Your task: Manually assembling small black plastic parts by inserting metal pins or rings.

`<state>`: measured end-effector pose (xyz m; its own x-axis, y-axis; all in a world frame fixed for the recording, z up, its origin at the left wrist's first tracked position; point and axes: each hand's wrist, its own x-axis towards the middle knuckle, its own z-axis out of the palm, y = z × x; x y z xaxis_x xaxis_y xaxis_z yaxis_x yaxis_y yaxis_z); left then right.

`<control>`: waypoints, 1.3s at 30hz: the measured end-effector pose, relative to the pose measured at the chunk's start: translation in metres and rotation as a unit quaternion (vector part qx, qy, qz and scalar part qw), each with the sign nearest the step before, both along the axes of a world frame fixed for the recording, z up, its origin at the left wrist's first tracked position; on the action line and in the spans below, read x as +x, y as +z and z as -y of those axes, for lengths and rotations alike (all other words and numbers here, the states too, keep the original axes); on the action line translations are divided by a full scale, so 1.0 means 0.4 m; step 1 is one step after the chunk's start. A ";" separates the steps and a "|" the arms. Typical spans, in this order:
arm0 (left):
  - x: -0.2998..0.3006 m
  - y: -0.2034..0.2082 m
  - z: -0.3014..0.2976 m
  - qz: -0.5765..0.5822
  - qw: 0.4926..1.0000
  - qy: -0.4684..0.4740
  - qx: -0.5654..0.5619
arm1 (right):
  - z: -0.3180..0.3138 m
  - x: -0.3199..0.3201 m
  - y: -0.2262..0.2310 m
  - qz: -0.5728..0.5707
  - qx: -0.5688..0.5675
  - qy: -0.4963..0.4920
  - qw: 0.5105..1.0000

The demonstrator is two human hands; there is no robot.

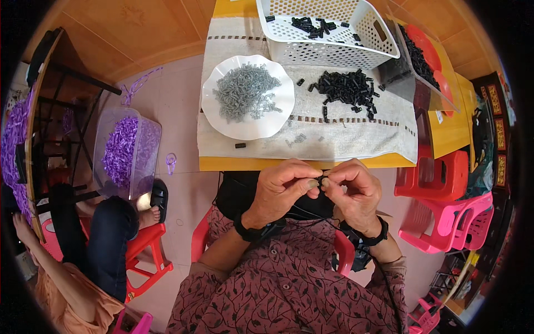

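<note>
Just off the table's front edge, my left hand [281,188] and my right hand [357,193] meet fingertip to fingertip. Both are closed in a pinch on a small black plastic piece [321,178], mostly hidden by the fingers. Ahead of them lies a heap of short black plastic pieces [347,89] on a pale cloth [367,139]. To its left, a white scalloped plate [245,132] bears a mound of small clear plastic pieces [245,92]. One loose black piece [240,146] rests below the plate, and a few clear bits [300,138] lie on the cloth.
A white perforated basket [334,54] with some black pieces stands at the back, beside a clear bin [417,61] of black pieces. On the left are a tub [150,161] of purple pieces and a seated person [83,278]. Red [453,175] and pink stools [450,222] stand right.
</note>
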<state>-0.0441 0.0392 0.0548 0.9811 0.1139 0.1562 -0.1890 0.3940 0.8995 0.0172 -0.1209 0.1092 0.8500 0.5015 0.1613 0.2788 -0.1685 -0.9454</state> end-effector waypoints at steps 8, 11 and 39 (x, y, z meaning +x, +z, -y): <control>0.002 0.002 0.004 -0.001 0.999 0.019 0.049 | -0.002 0.002 -0.012 0.070 -0.041 -0.004 0.997; 0.002 -0.003 -0.004 0.006 0.999 0.017 0.031 | 0.004 0.008 -0.017 -0.023 -0.022 0.015 0.999; -0.008 0.001 -0.008 0.026 0.995 -0.084 0.046 | 0.038 0.076 -0.032 -0.484 0.060 0.099 0.868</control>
<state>-0.0471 0.0426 0.0551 0.9755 -0.0687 0.2089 -0.1740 0.3397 0.9243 0.0475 -0.1362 0.0964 0.5158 0.6822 -0.5181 -0.6427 -0.0917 -0.7606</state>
